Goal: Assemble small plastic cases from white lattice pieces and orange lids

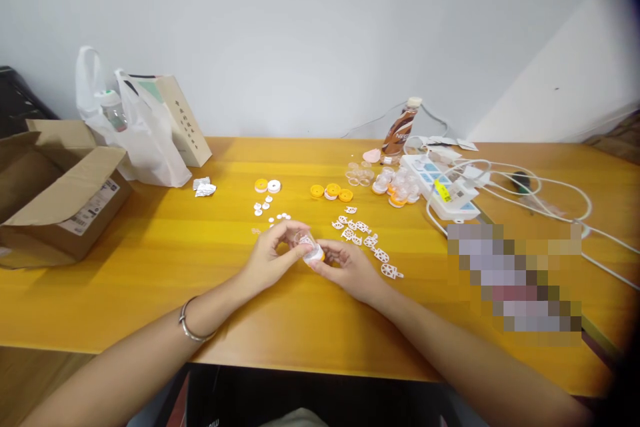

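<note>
Clear plastic capsule (311, 248) sits mid-frame, just below centre, up off the wooden tabletop (300, 333) between the two hands; left hand (281, 247) has thumb and fingers closed round its clear end, right hand (353, 270) pinches near the white-and-orange base (317, 256) with thumb and fingertips, so both are clamped on the same piece, hands near each other. Exact contact under the fingers is hidden, can't tell how hard the squeeze is. My read on handling: very light, thin stiff shell, smooth enough to slip, probably cracks or pops if pinched hard on the clear wall. Best hold is the base rim, looks the sturdier part, with only a light steadying touch on the shell. White spoked cutouts (381, 255) lie flat right of the hands, look thin and easy to snap, so lift by the flat edge, not the spokes. Small white discs (259, 211) left of centre look fiddly, fingertip stuff. Orange caps (317, 191) above centre look rigid, rim grip is fine. Pile of clear capsules (400, 183) upper right of centre, near the power strip (440, 187), likely rolls or slides if nudged
</note>
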`<action>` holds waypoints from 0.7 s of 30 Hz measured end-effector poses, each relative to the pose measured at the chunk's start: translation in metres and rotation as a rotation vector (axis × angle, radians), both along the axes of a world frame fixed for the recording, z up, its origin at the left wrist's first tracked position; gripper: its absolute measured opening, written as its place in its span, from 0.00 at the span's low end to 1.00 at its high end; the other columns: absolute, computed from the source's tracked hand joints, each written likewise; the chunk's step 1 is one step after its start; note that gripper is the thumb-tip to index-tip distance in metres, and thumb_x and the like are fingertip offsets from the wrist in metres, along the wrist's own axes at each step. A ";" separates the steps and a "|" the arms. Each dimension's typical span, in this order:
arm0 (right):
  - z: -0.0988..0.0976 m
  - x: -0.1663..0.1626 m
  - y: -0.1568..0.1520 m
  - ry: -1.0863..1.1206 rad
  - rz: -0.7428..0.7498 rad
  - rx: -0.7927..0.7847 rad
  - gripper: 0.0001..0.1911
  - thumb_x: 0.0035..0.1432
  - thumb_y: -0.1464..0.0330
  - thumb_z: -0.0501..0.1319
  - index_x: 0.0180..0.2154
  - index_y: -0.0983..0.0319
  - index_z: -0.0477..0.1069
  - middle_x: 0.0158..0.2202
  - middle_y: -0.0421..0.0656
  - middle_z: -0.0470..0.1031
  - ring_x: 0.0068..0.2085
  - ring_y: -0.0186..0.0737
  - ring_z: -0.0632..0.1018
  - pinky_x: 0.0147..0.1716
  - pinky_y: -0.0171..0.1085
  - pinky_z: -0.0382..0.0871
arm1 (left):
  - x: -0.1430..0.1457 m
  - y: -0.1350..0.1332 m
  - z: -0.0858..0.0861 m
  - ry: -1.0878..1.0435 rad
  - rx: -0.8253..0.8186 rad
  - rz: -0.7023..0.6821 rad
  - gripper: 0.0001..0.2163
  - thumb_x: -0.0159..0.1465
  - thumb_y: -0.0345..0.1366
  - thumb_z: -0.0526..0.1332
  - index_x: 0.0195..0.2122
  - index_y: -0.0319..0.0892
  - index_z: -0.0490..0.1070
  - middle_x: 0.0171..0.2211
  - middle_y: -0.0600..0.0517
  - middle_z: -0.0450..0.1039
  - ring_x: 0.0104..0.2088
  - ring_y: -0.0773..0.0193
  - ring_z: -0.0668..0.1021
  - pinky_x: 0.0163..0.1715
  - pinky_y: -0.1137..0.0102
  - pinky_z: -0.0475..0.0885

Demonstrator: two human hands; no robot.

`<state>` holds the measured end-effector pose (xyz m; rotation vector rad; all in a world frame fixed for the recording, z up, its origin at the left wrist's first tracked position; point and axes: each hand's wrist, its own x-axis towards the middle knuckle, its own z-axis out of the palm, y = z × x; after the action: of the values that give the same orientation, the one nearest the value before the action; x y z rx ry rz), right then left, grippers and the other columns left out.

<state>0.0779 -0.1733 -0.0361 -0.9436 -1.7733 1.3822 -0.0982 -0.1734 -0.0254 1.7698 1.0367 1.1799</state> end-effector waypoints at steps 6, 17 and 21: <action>-0.001 -0.001 0.000 0.051 0.037 -0.058 0.13 0.51 0.62 0.60 0.37 0.61 0.71 0.29 0.38 0.70 0.28 0.31 0.68 0.29 0.32 0.63 | 0.001 0.000 0.001 -0.069 -0.052 -0.047 0.10 0.57 0.34 0.61 0.40 0.40 0.68 0.35 0.50 0.71 0.36 0.67 0.72 0.40 0.71 0.67; 0.004 0.002 -0.002 0.189 0.112 -0.224 0.13 0.50 0.60 0.59 0.28 0.64 0.71 0.23 0.38 0.68 0.25 0.29 0.67 0.27 0.32 0.61 | -0.012 0.003 0.015 -0.242 -0.241 -0.473 0.12 0.62 0.34 0.55 0.48 0.43 0.65 0.56 0.44 0.59 0.53 0.58 0.67 0.51 0.62 0.63; 0.005 0.001 -0.001 0.062 0.045 -0.157 0.12 0.50 0.60 0.60 0.32 0.62 0.71 0.23 0.37 0.67 0.25 0.29 0.65 0.26 0.31 0.60 | -0.015 0.007 0.019 -0.066 -0.103 -0.244 0.17 0.60 0.35 0.58 0.51 0.45 0.63 0.51 0.45 0.64 0.48 0.61 0.70 0.45 0.67 0.67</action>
<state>0.0793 -0.1741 -0.0315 -0.9374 -1.6684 1.5806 -0.1129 -0.1669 -0.0068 1.7094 0.8024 1.0084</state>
